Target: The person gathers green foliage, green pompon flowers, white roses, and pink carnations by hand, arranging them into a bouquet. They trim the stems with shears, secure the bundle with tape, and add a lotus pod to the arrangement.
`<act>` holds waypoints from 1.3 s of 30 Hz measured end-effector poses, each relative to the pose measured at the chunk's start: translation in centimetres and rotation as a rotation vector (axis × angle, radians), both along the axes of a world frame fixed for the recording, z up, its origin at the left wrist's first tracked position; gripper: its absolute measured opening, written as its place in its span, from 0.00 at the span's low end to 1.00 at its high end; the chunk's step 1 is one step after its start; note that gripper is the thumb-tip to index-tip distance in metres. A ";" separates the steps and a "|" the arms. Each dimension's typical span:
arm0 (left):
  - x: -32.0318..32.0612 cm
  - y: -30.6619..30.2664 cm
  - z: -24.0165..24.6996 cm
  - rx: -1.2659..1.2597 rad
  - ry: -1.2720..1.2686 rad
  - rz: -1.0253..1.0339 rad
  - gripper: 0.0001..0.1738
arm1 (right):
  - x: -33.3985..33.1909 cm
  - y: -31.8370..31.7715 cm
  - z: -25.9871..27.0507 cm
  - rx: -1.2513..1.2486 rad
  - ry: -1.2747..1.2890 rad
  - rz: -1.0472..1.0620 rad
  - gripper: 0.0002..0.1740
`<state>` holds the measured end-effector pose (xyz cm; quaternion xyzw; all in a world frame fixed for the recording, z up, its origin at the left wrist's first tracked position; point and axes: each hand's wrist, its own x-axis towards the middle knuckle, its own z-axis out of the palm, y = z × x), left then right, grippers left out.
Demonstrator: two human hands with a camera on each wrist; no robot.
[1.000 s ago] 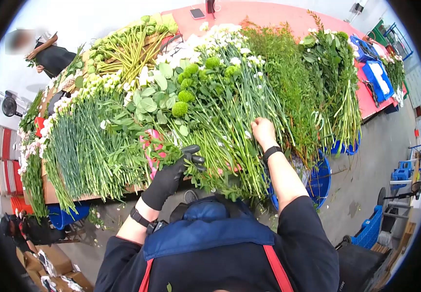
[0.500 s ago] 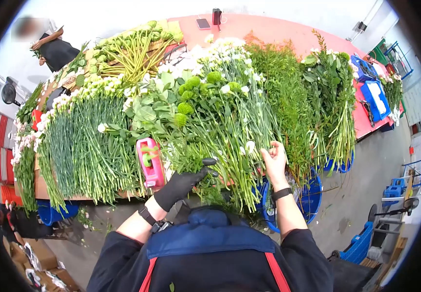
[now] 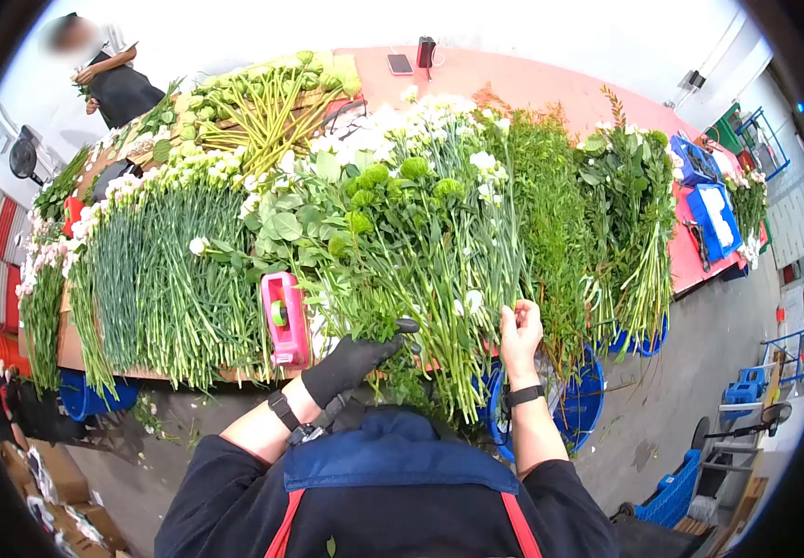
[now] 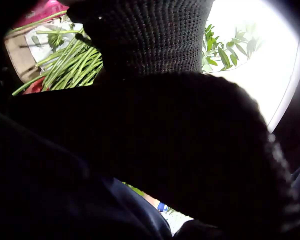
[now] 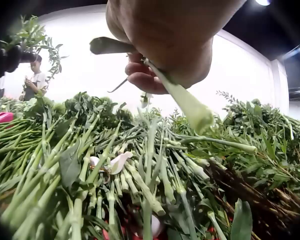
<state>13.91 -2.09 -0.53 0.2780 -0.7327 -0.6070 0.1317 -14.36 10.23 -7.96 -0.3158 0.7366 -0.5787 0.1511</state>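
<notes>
My left hand (image 3: 360,358), in a black glove, grips leafy green sprigs (image 3: 379,329) over the front edge of the flower pile. In the right wrist view that gloved hand (image 5: 12,60) holds the sprigs (image 5: 32,37) up at the left. My bare right hand (image 3: 521,339) pinches thin cut stems; their ends (image 5: 192,110) jut from the curled fingers (image 5: 145,77) in the right wrist view. Below them lie white carnations (image 3: 474,299) and many loose stems (image 5: 135,185). A dark glove (image 4: 155,35) hides most of the left wrist view.
A pink tape dispenser (image 3: 287,321) stands left of my gloved hand. Carnation bunches (image 3: 165,279) lie farther left, feathery greens (image 3: 555,214) to the right. Blue buckets (image 3: 580,400) stand below the table edge. A person (image 3: 118,88) in a dark apron is at the back left.
My right hand has drawn back from among the stems toward the table's front edge, its fingers pinched. My left hand and its sprigs have moved off the pink dispenser, which now shows fully.
</notes>
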 end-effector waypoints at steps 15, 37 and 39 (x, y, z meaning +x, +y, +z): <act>0.8 0.1 0.5 -0.106 0.000 -0.036 0.20 | 4.4 -1.1 6.2 -0.290 -0.315 0.185 0.10; 1.1 -3.8 -2.5 -0.614 0.044 0.022 0.25 | 8.8 0.5 5.2 -0.137 -0.605 0.591 0.09; 1.1 -3.6 0.1 -0.274 0.054 0.055 0.21 | 8.5 0.8 4.2 -0.175 -0.549 0.637 0.09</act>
